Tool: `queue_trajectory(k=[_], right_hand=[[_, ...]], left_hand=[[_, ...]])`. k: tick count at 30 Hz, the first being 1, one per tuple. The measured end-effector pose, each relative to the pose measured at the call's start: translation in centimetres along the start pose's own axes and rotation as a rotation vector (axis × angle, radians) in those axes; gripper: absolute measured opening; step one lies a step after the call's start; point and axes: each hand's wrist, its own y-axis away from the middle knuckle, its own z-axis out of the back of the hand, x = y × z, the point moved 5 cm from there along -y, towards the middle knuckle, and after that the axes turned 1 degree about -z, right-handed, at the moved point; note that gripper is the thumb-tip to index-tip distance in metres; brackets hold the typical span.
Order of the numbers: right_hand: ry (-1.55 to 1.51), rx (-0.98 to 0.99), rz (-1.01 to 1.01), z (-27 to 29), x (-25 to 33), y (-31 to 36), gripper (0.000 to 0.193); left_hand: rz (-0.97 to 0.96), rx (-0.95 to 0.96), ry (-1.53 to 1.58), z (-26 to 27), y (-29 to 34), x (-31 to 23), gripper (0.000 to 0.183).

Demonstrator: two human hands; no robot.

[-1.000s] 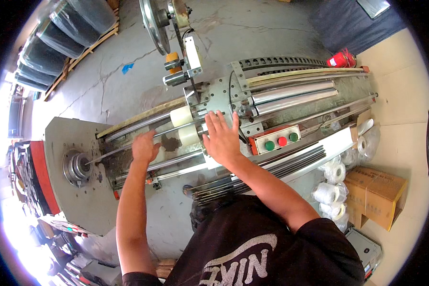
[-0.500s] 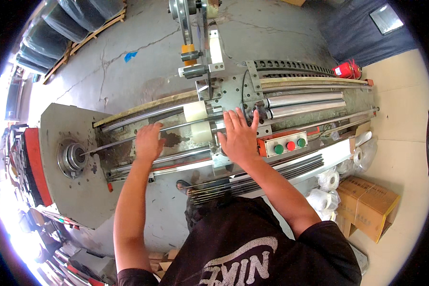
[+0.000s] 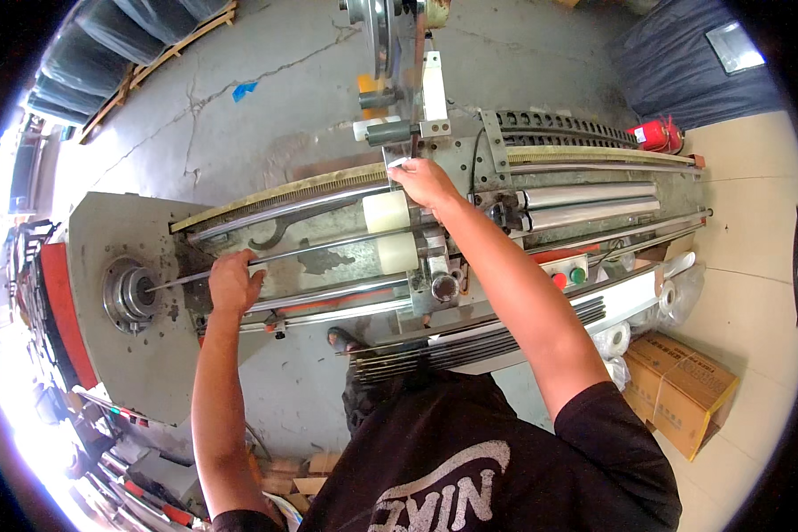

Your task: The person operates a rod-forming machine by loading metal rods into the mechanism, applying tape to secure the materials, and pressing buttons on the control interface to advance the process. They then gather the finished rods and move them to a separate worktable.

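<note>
Grey-painted metal forms the long machine (image 3: pixel 155 363) before me. Its slim steel rod (image 3: pixel 315 249) runs from a ringed chuck (image 3: pixel 128 297) past smooth cream rollers (image 3: pixel 387 214). My left hand (image 3: pixel 234 285) curls loosely over the rod; my right hand (image 3: pixel 426 184) bunches its fingers by a shiny plate (image 3: pixel 395 155), grip unclear.

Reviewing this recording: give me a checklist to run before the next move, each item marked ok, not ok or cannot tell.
1. Left hand at the long, thin grey metal rod: ok, fingers curled over it.
2. Rod's left end meeting the round, ringed metal chuck: ok.
3. Chuck tightened on the rod: cannot tell.
4. Right hand well away from the cream cylindrical rollers: not ok, it is close beside the upper one.
5. What the right fingers pinch: cannot tell, too small.
6. Round red button and round green button visible: ok.
</note>
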Motion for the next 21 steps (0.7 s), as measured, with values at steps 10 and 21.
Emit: queue_trajectory(k=[10, 21], right_hand=[[0.042, 0.053, -0.095, -1.0, 1.0, 0.8, 0.052], [0.169, -0.02, -0.048, -1.1, 0.9, 0.5, 0.055]], left_hand=[[-0.133, 0.003, 0.08, -1.3, -1.8, -8.3, 0.037], [-0.305, -0.019, 0.116, -2.5, -3.6, -18.4, 0.039]])
